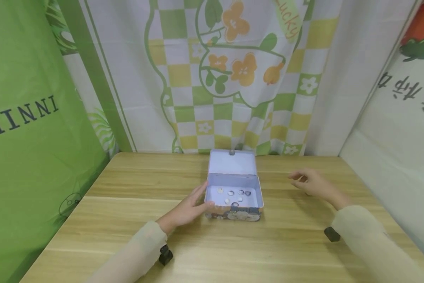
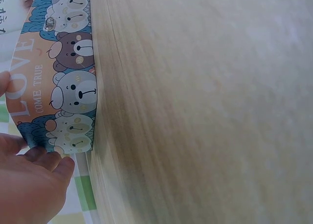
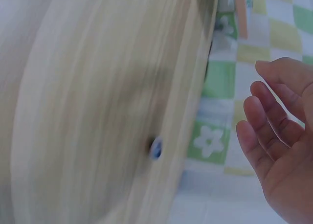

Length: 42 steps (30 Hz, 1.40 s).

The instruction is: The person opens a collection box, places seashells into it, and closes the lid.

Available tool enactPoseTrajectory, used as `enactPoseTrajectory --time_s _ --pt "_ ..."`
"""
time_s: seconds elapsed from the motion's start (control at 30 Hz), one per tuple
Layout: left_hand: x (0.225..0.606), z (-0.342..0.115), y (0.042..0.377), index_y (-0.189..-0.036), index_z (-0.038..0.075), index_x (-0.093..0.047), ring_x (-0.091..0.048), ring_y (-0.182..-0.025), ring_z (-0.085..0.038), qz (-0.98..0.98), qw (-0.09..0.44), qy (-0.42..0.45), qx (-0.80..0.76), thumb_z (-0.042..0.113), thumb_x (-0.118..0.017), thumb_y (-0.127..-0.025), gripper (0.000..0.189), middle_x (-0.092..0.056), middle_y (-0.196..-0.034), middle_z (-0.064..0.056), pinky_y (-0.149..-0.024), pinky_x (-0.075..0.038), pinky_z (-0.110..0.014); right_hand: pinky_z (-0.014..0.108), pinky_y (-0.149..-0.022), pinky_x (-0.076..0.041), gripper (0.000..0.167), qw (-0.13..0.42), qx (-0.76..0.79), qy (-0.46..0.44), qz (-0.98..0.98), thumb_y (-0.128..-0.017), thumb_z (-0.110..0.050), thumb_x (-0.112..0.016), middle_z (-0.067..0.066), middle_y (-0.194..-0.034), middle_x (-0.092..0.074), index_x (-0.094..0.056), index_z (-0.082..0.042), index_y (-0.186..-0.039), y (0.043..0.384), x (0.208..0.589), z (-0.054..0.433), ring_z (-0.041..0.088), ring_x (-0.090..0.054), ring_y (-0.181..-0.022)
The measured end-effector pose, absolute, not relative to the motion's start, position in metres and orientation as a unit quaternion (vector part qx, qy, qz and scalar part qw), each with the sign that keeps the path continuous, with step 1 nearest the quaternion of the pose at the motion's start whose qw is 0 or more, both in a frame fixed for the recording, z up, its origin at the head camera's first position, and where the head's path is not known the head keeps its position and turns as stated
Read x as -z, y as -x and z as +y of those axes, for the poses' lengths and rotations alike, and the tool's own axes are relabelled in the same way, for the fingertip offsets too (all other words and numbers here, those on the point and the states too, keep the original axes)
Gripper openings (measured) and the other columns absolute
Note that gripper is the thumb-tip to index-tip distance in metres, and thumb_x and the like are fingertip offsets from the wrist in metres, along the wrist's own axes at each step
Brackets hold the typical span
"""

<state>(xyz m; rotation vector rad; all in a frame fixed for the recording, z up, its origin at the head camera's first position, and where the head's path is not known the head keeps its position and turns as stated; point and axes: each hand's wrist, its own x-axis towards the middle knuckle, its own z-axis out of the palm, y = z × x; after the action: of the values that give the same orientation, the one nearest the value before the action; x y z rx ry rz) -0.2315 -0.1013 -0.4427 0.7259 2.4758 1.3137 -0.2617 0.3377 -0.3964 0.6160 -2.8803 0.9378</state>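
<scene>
A hinged tin box (image 1: 234, 181) sits on the table with its lid (image 1: 231, 162) raised at the back. Inside, several small round shiny pieces (image 1: 231, 193) are spread over the pale floor of the box. My left hand (image 1: 188, 208) grips the box's left side, thumb at the front rim and fingers along the side. Cartoon bears and the words "LOVE COME TRUE" decorate the box front (image 2: 63, 77). To the right of the box, my right hand (image 1: 312, 184) hovers above the table, fingers loosely bent and holding nothing. A small blue-and-white piece (image 3: 156, 148) shows against the wood near it.
The wooden table (image 1: 148, 173) ends at a checkered curtain (image 1: 205, 110) behind the box. Green fabric (image 1: 31, 129) hangs on the left and white printed fabric (image 1: 392, 125) on the right. A dark device (image 1: 165, 255) is strapped below the left sleeve.
</scene>
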Motion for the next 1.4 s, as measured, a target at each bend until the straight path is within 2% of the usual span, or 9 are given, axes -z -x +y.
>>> enactPoseTrajectory --time_s 0.23,0.43,0.57,0.83,1.0,1.23,1.4 --pt "0.444 -0.102 0.233 -0.163 0.02 -0.005 -0.01 -0.15 -0.038 0.848 0.123 -0.249 -0.451 0.047 -0.052 -0.103 0.081 -0.004 -0.167 -0.011 -0.113 -0.018 -0.068 0.035 -0.07 -0.057 0.026 0.015 -0.297 -0.178 -0.938 -0.095 -0.009 -0.068 0.024 -0.109 -0.067 -0.068 0.008 -0.115 0.264 0.407 0.364 0.03 -0.065 -0.089" --pt "0.447 -0.102 0.234 -0.163 0.019 -0.005 -0.01 -0.15 -0.039 0.845 0.126 -0.252 -0.455 0.049 -0.051 -0.103 0.082 -0.003 -0.167 -0.012 -0.112 -0.018 -0.07 0.043 -0.073 -0.059 0.031 -0.029 -0.285 -0.154 -0.945 -0.095 -0.011 -0.068 0.029 -0.112 -0.064 -0.066 0.009 -0.118 0.261 0.413 0.379 0.035 -0.066 -0.092" --pt "0.446 -0.102 0.232 -0.163 0.019 -0.005 -0.009 -0.15 -0.039 0.844 0.127 -0.25 -0.457 0.049 -0.051 -0.103 0.082 -0.003 -0.167 -0.011 -0.112 -0.018 -0.069 0.042 -0.072 -0.06 0.032 -0.048 -0.283 -0.154 -0.945 -0.093 -0.008 -0.069 0.032 -0.111 -0.065 -0.065 0.011 -0.118 0.261 0.418 0.385 0.039 -0.068 -0.092" --pt "0.443 -0.102 0.231 -0.163 0.019 -0.005 -0.009 -0.15 -0.038 0.848 0.123 -0.251 -0.451 0.047 -0.052 -0.103 0.082 -0.004 -0.167 -0.011 -0.113 -0.016 -0.068 0.052 -0.082 -0.057 0.033 -0.076 -0.287 -0.142 -0.944 -0.093 -0.008 -0.069 0.031 -0.119 -0.064 -0.065 0.01 -0.12 0.262 0.428 0.392 0.054 -0.06 -0.107" --pt "0.442 -0.102 0.231 -0.163 0.018 -0.005 -0.008 -0.15 -0.037 0.848 0.121 -0.252 -0.451 0.047 -0.052 -0.103 0.082 -0.004 -0.167 -0.011 -0.113 -0.016 -0.068 0.049 -0.081 -0.057 0.033 -0.074 -0.289 -0.128 -0.946 -0.091 -0.006 -0.069 0.03 -0.118 -0.065 -0.065 0.01 -0.12 0.264 0.432 0.391 0.051 -0.062 -0.106" --pt "0.443 -0.102 0.231 -0.163 0.019 -0.005 -0.009 -0.15 -0.038 0.847 0.125 -0.251 -0.452 0.047 -0.052 -0.103 0.081 -0.003 -0.167 -0.011 -0.112 -0.016 -0.069 0.043 -0.075 -0.057 0.032 -0.06 -0.266 -0.119 -0.955 -0.09 -0.008 -0.07 0.026 -0.112 -0.068 -0.068 0.008 -0.117 0.267 0.436 0.393 0.039 -0.066 -0.096" --pt "0.441 -0.102 0.23 -0.163 0.02 -0.005 -0.008 -0.15 -0.038 0.845 0.127 -0.248 -0.456 0.046 -0.052 -0.103 0.081 -0.003 -0.167 -0.01 -0.112 -0.015 -0.069 0.041 -0.073 -0.057 0.032 -0.065 -0.273 -0.116 -0.953 -0.09 -0.007 -0.069 0.027 -0.112 -0.068 -0.067 0.009 -0.118 0.268 0.436 0.394 0.035 -0.067 -0.093"
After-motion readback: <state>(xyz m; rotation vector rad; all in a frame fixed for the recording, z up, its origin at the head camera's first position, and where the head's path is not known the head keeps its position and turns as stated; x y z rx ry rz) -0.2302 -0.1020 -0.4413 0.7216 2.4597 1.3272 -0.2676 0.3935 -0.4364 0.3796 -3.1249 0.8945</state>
